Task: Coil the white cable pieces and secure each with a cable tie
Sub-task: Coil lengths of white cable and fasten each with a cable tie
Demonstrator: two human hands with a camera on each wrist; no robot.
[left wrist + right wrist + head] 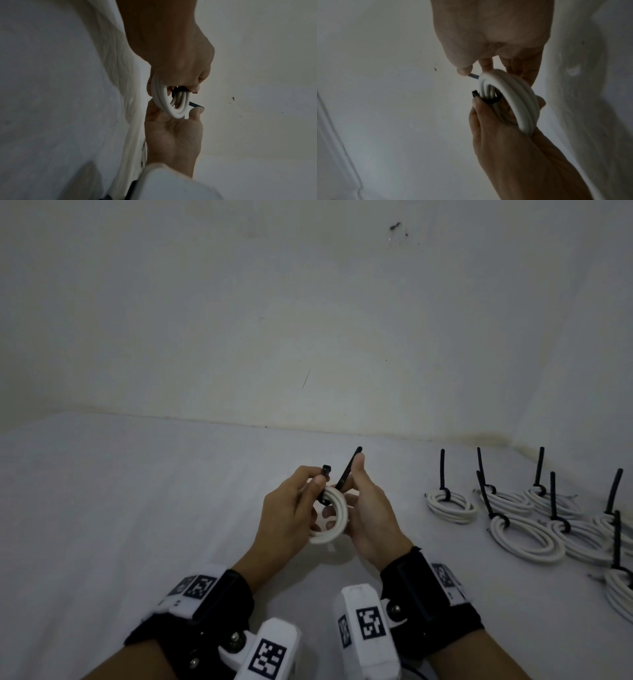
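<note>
While both hands work above the worktop (144, 508), the head view shows the left hand (291, 508) gripping the coil (334, 517) and pinching the tie (346, 474) head, the right hand (368, 515) pinching the tail just right of it; tied coils (524, 522) lie well off to the right.

From the left wrist, the coil (169, 102) hangs beneath the left fingers (193, 86).

From the right wrist, the tie (489, 100) loops the strands. If either pinch slackens, I judge the coil could spring open.
</note>
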